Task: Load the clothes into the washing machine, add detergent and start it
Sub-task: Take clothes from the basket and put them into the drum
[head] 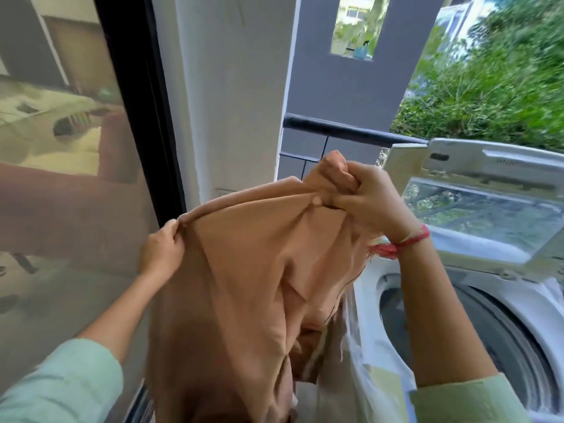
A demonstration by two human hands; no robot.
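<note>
nearest: pale green sleeves (61,386) at the bottom corners. btwn them hangs the garment (250,270), a plain, matte tan-peach cloth w/ soft diagonal folds and a seam running down the middle. its lower end drops out of frame, so can't tell its full length or what kind of garment it is.

handling, prob: light, limp, no stiffness at all. not slippery, not fragile, but it'll bunch and trail. best held along the top edge as it is now. i'd gather the hanging part before lowering so it doesn't drag on the rim.

left hand (160,248) pinches the top edge, thumb and curled fingers closed on a fold. right hand (369,203), higher and further out, has its fingers clenched round a bunched wad of the same edge. there's a red thread (399,244) on that wrist.

the garment is up in the air, just left of the washing machine (370,288), not inside it yet.

further: the drum (488,331) is open and dark; can't tell what's in it. the lid (482,215) stands up, its glass panel reflecting leaves. glass door (61,148) on the left, then a railing (335,126), grey wall, greenery.
</note>
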